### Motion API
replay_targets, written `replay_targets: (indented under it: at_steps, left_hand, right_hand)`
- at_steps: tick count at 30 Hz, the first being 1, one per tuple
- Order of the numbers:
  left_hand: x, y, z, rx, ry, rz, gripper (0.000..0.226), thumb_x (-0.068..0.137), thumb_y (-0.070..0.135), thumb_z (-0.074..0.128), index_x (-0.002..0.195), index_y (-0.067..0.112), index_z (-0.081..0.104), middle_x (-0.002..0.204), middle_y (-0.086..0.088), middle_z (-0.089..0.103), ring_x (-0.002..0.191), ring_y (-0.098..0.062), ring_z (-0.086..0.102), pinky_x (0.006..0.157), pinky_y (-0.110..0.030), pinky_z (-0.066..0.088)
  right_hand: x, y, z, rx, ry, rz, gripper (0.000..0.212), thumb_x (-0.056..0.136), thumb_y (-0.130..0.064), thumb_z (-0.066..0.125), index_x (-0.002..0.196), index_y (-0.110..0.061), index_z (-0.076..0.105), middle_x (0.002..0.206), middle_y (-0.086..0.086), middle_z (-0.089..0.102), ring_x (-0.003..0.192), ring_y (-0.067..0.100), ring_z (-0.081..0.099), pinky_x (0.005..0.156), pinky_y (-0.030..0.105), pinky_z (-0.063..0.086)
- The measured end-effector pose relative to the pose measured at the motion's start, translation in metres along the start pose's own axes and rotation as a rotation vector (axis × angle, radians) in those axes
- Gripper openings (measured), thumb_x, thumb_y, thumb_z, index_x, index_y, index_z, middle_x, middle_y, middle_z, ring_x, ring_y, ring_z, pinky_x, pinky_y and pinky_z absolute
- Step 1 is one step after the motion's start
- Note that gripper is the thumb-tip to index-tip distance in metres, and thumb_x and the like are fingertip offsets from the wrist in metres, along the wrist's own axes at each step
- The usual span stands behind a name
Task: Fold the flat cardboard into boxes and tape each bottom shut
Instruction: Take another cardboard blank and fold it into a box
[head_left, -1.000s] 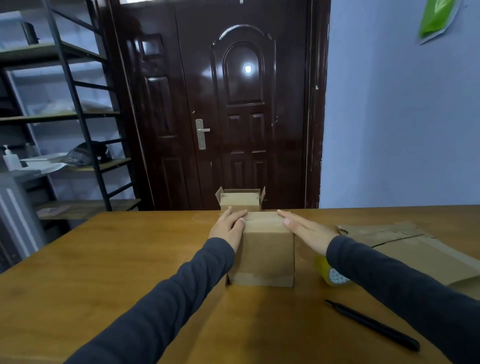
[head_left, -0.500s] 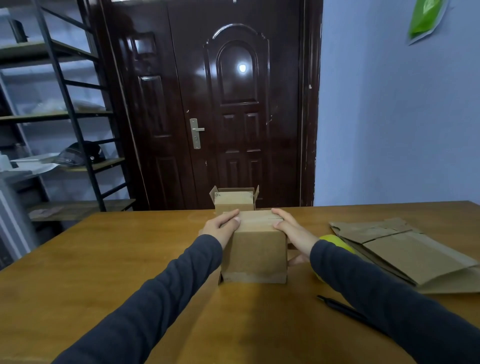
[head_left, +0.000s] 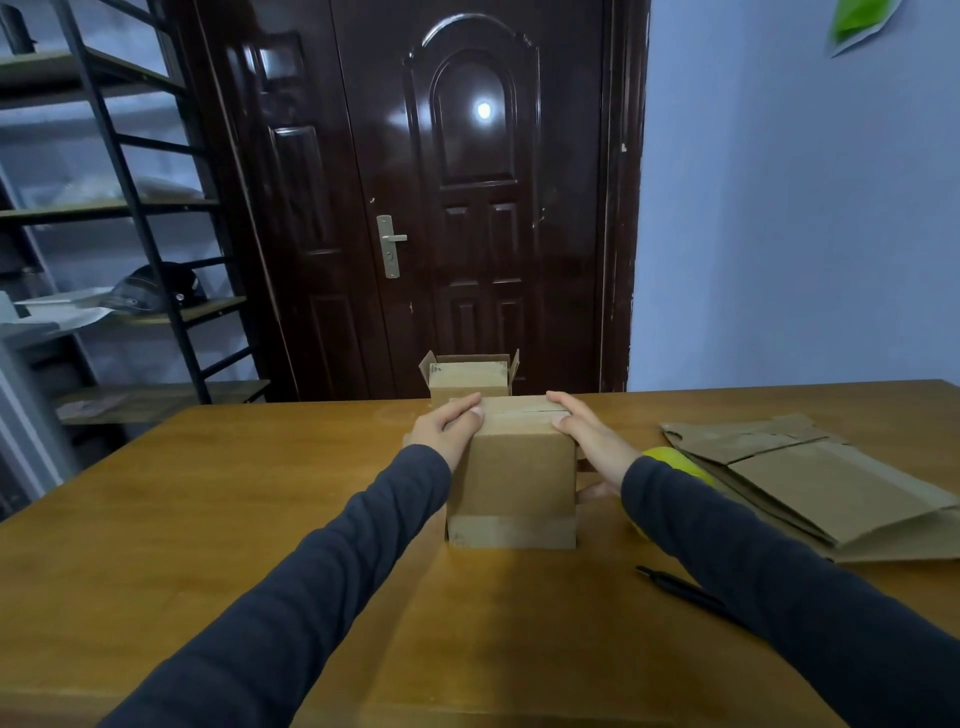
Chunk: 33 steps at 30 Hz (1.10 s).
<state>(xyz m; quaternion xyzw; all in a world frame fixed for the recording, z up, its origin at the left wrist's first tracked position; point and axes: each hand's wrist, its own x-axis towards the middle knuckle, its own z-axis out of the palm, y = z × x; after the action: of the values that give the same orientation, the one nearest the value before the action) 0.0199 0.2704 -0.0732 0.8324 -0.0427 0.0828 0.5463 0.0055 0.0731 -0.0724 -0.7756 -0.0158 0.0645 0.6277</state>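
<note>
At the centre of the frame a folded box (head_left: 511, 470) stands on the wooden worktop (head_left: 260, 493), flaps closed on top. The left hand (head_left: 447, 431) and right hand (head_left: 592, 441) clasp its two sides, fingers (head_left: 563, 408) pressed together and laid over the top edges. Behind it sits an open box (head_left: 469, 375). Flat cardboard (head_left: 821, 478) lies at right, a black pen (head_left: 685, 595) lower right.
</note>
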Motion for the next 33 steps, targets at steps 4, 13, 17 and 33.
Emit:
replay_targets:
  at_steps: [4, 13, 17, 33]
  left_hand:
    - [-0.001, 0.000, 0.000, -0.008, 0.012, 0.005, 0.031, 0.085, 0.050, 0.054, 0.116, 0.049, 0.063, 0.138, 0.013, 0.051, 0.128, -0.018, 0.042, 0.111, -0.041, 0.031]
    - [-0.023, -0.001, -0.004, 0.216, -0.029, 0.012, 0.028, 0.090, 0.047, 0.052, 0.117, 0.053, 0.059, 0.139, 0.010, 0.050, 0.125, -0.021, 0.043, 0.090, -0.024, 0.031]
    - [-0.023, 0.002, -0.006, 0.215, -0.016, -0.002, 0.030, 0.091, 0.046, 0.053, 0.119, 0.052, 0.058, 0.142, 0.007, 0.047, 0.128, -0.022, 0.041, 0.093, -0.024, 0.030]
    - [-0.048, -0.018, -0.003, -0.038, 0.061, -0.053, 0.033, 0.096, 0.033, 0.051, 0.128, 0.033, 0.057, 0.144, 0.003, 0.045, 0.131, -0.016, 0.038, 0.096, -0.017, 0.025]
  right_hand:
    - [-0.002, 0.001, 0.002, 0.022, 0.001, 0.015, 0.040, 0.098, -0.038, 0.037, 0.135, -0.053, 0.033, 0.143, -0.004, 0.024, 0.115, 0.022, 0.029, 0.086, 0.053, 0.046]
    - [-0.047, 0.034, 0.012, 0.114, -0.091, 0.095, 0.039, 0.098, -0.043, 0.040, 0.131, -0.057, 0.027, 0.132, 0.003, 0.034, 0.112, 0.035, 0.050, 0.091, 0.055, 0.050]
    - [-0.041, 0.035, 0.015, 0.098, -0.076, 0.074, 0.044, 0.099, -0.043, 0.037, 0.137, -0.057, 0.022, 0.150, 0.007, 0.025, 0.121, 0.039, 0.045, 0.094, 0.055, 0.048]
    - [-0.027, 0.009, 0.015, -0.210, -0.170, 0.123, 0.048, 0.101, -0.038, 0.032, 0.145, -0.051, 0.019, 0.157, 0.003, 0.014, 0.133, 0.037, 0.034, 0.097, 0.048, 0.047]
